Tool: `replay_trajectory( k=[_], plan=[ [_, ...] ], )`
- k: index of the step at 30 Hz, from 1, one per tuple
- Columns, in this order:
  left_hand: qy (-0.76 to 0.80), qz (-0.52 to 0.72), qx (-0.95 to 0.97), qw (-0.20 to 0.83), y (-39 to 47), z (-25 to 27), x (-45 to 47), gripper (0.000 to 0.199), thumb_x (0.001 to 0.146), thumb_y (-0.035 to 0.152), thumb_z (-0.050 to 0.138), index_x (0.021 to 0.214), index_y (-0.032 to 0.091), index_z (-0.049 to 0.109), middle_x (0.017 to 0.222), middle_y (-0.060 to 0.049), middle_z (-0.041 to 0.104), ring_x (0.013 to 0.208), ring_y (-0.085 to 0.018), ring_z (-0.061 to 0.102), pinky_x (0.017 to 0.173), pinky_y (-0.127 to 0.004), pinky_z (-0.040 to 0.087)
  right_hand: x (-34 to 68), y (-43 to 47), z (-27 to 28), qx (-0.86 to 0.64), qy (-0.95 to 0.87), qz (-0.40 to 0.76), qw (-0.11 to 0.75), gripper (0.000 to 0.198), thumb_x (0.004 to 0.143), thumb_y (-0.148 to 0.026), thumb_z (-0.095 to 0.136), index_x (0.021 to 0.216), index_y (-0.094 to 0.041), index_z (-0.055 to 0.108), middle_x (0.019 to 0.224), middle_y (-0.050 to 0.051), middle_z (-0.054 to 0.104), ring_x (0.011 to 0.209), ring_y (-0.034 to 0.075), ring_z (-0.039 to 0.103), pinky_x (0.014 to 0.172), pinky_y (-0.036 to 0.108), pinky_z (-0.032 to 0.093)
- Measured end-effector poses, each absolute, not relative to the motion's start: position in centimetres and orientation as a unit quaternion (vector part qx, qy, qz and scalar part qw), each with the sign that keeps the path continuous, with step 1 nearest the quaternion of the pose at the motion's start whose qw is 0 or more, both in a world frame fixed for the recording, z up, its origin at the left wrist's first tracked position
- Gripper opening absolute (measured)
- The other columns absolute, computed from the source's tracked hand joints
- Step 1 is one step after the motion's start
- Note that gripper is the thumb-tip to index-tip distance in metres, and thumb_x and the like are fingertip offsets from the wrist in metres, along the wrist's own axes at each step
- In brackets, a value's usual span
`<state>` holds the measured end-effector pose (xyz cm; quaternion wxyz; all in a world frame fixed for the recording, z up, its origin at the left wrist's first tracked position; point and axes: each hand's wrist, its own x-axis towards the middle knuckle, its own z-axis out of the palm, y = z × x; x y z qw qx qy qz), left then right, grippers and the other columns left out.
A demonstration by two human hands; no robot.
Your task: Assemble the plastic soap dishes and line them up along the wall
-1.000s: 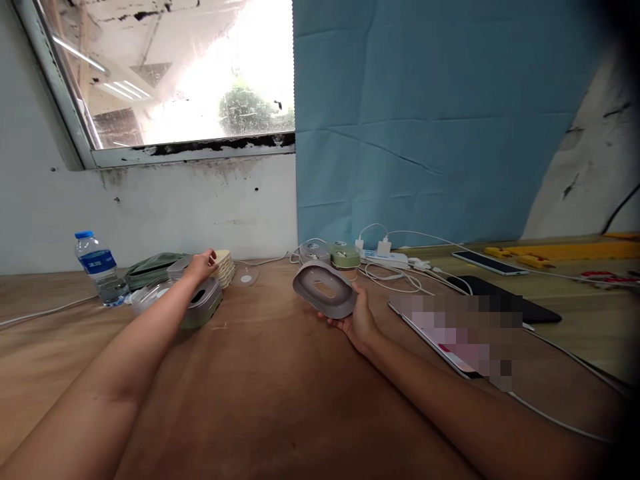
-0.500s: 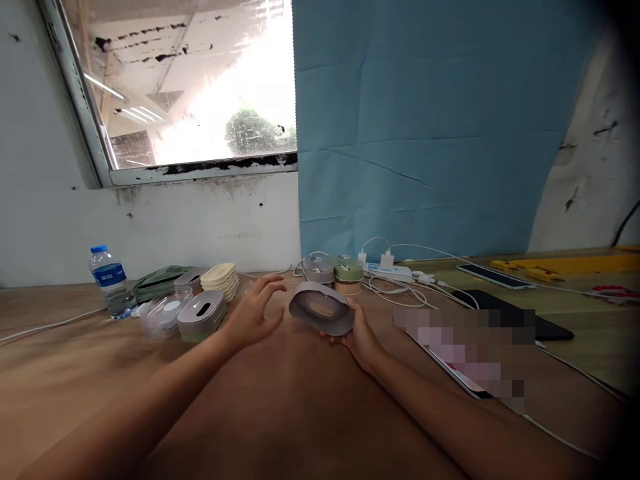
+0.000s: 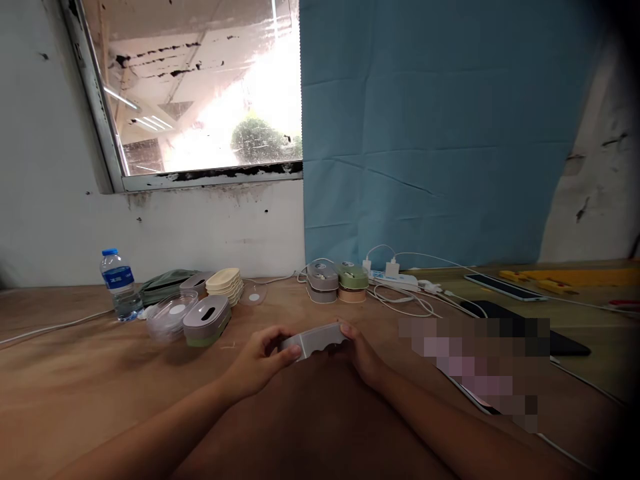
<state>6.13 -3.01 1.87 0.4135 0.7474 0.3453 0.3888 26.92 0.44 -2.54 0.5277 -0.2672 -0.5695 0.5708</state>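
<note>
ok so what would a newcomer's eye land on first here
Probably the large blue sheet hanging to the right of the bright window. Next, just below the middle of the view, comes the grey piece with a wavy edge, held between the left grip and the right grip. The blue-capped water bottle also stands out at the left.

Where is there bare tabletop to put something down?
Widest: bare tabletop bordered by the left forearm, in front of the water bottle. Smaller: behind the grey wavy-edged piece, between the clear lid and grey container. Crowded: back left, around the stacked cream trays, and back right, around the power strip.
</note>
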Motion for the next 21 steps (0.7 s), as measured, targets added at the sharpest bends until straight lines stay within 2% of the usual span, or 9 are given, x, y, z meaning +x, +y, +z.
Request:
replay_trajectory(
  k=[4, 8, 10, 15, 18, 21],
  plan=[
    [0.368, 0.363, 0.788, 0.333, -4.1, 2.2, 4.3, 0.027, 0.077, 0.037, 0.051, 0.092, 0.015, 0.057, 0.081, -0.004, 0.059, 0.072, -0.013, 0.052, 0.063, -0.023, 0.041, 26.4, -0.1, -2.1, -0.260, -0.593, 0.570, 0.507, 0.027, 0.073, -0.042, 0.050, 0.085, -0.018, 0.053, 0.091, 0.005, 0.061, 0.076, 0.020, 0.059, 0.061, 0.031, 0.045],
    [0.380, 0.377, 0.816, 0.219, -3.9, 2.6, 1.4, 0.023, 0.078, 0.033, 0.050, 0.094, 0.018, 0.057, 0.085, -0.003, 0.061, 0.078, -0.014, 0.054, 0.069, -0.024, 0.043, 26.0, 0.2, -2.2, -0.287, -0.551, 0.582, 0.524, 0.029, 0.074, -0.039, 0.052, 0.098, -0.022, 0.050, 0.106, 0.004, 0.056, 0.084, 0.018, 0.059, 0.073, 0.032, 0.044],
    [0.393, 0.389, 0.822, 0.138, -3.0, 2.8, -1.0, 0.023, 0.077, 0.033, 0.052, 0.095, 0.019, 0.057, 0.088, -0.004, 0.061, 0.081, -0.015, 0.055, 0.072, -0.025, 0.044, 26.1, 0.6, -2.3, -0.311, -0.531, 0.579, 0.535, 0.029, 0.072, -0.037, 0.055, 0.096, -0.022, 0.050, 0.101, 0.004, 0.058, 0.082, 0.019, 0.060, 0.071, 0.032, 0.044],
    [0.458, 0.436, 0.772, -0.067, 0.1, 3.2, -7.6, 0.028, 0.075, 0.039, 0.052, 0.095, 0.020, 0.058, 0.088, -0.003, 0.062, 0.080, -0.017, 0.056, 0.072, -0.028, 0.045, 26.2, 1.0, -2.4, -0.360, -0.524, 0.560, 0.532, 0.023, 0.067, -0.033, 0.060, 0.082, -0.019, 0.049, 0.075, -0.001, 0.060, 0.058, 0.015, 0.061, 0.057, 0.028, 0.042],
    [0.477, 0.419, 0.766, -0.104, 1.0, 2.9, -9.7, 0.031, 0.076, 0.041, 0.050, 0.096, 0.019, 0.058, 0.089, -0.004, 0.063, 0.080, -0.017, 0.057, 0.070, -0.028, 0.045, 26.2, 1.0, -2.5, -0.363, -0.541, 0.555, 0.517, 0.020, 0.067, -0.031, 0.059, 0.078, -0.018, 0.049, 0.066, -0.002, 0.059, 0.056, 0.014, 0.059, 0.054, 0.026, 0.041],
    [0.481, 0.381, 0.782, -0.111, 1.3, 2.2, -10.0, 0.033, 0.078, 0.043, 0.046, 0.098, 0.019, 0.057, 0.095, -0.005, 0.062, 0.087, -0.019, 0.056, 0.075, -0.029, 0.045, 26.1, 1.0, -2.6, -0.369, -0.554, 0.547, 0.507, 0.017, 0.068, -0.030, 0.058, 0.076, -0.017, 0.050, 0.062, -0.003, 0.058, 0.055, 0.012, 0.057, 0.053, 0.025, 0.039]
  ],
)
